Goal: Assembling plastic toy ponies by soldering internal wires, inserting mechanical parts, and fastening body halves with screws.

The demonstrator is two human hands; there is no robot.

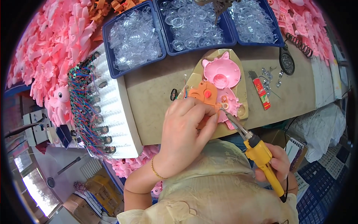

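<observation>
Head view: soldering iron (261, 155) at pink shell pieces (231, 71).
Gripped in right hand (275, 162), fingers wrapped round yellow handle, metal tip angled close to left fingertips. At lower side of orange part (201, 91): left hand (186, 128), curled, thumb and forefinger near together; cannot say whether pinching anything. Pink shell pieces in cream fixture (242, 86) on table (160, 89), just right of orange part. Beyond: blue trays (203, 48) of clear plastic parts (136, 39).
</observation>
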